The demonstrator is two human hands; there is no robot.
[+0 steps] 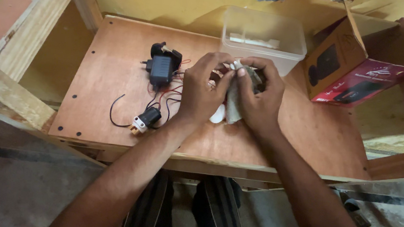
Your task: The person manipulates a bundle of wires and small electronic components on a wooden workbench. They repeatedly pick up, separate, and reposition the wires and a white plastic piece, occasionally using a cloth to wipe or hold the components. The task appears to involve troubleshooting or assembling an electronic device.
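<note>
Red and black on its printed faces, a cardboard box lay open at the back right corner of the plywood worktop, its brown flaps raised and a dark device pictured on the side; what it held could not be seen. Just left of it, against the yellow wall, stood a clear plastic tub with no lid on it and something flat and white lying in the bottom.

Bare plywood ran along the worktop's left side and along the front edge nearest the person. Rough timber rails bordered the left side.

At the middle, the left hand and right hand were closed together around a greyish cloth, which was pressed against a small dark object mostly hidden between the fingers. A white rounded piece showed just beneath the hands. To their left lay a black power adapter and a small black-and-white plug, joined by thin red and black wires.
</note>
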